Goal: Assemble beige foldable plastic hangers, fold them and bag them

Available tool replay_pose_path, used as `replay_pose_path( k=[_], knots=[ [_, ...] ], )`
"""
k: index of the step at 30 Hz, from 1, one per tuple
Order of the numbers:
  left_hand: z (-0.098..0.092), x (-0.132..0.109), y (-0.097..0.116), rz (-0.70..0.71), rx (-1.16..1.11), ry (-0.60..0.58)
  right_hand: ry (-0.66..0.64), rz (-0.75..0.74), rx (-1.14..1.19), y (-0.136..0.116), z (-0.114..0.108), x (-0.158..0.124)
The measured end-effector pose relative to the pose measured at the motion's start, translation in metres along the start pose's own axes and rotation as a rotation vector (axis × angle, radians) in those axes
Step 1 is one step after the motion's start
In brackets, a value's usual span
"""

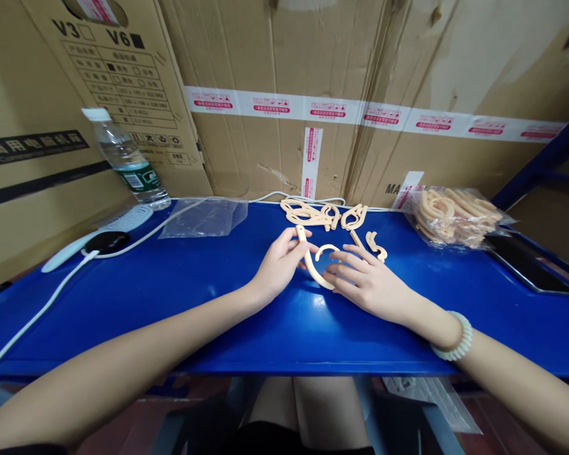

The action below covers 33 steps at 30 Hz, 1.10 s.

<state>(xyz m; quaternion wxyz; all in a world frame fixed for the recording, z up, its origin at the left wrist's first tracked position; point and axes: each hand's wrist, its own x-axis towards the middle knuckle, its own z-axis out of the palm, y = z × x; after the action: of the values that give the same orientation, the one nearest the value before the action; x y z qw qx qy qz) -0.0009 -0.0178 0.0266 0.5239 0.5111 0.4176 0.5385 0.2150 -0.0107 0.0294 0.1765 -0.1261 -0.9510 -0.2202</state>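
Note:
Near the middle of the blue table, my left hand point(282, 259) pinches the upper end of a curved beige plastic piece point(312, 268) between thumb and fingers. A small hole shows near that end. My right hand point(367, 281) has its fingers bent around the lower end of the same piece; its thumb is mostly hidden. Between the hands a beige hook-shaped part point(326, 248) curves up and runs behind the right fingers. Whether it is joined to the held piece I cannot tell. Just beyond the right hand lie small loose beige parts point(375, 245).
Several looped beige pieces point(306, 213) lie at the back of the blue table point(180, 303). To the right are a clear bag of beige parts point(455, 216) and a dark phone point(531, 265). A water bottle point(128, 158), a plastic bag point(206, 218) and a white cable point(42, 313) are left.

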Motion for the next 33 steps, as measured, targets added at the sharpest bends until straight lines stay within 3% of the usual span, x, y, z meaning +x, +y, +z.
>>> replay_pose_path(
  k=[4, 8, 12, 14, 16, 19, 33],
  knots=[
    [-0.003, 0.001, -0.007, 0.117, 0.047, 0.014, -0.018, 0.03, -0.012, 0.002, -0.006, 0.001],
    [-0.005, 0.0, -0.009, 0.284, 0.142, 0.099, -0.005, 0.077, 0.027, 0.005, -0.009, 0.0],
    [-0.007, -0.005, -0.006, 0.638, 0.458, 0.157, 0.015, 0.155, 0.039, 0.009, -0.006, -0.003],
    [-0.007, -0.008, -0.006, 0.843, 0.721, 0.045, 0.016, 0.174, 0.041, 0.01, -0.004, -0.005],
    [-0.007, -0.011, -0.009, 0.951, 0.946, -0.169, 0.018, 0.174, 0.032, 0.01, -0.002, -0.006],
    [-0.004, -0.011, -0.015, 0.915, 1.113, -0.36, 0.021, 0.155, 0.01, 0.008, -0.001, -0.006],
    [-0.001, -0.008, -0.025, 0.873, 1.303, -0.346, 0.12, 0.187, 0.036, 0.004, -0.002, -0.006]
  ],
)
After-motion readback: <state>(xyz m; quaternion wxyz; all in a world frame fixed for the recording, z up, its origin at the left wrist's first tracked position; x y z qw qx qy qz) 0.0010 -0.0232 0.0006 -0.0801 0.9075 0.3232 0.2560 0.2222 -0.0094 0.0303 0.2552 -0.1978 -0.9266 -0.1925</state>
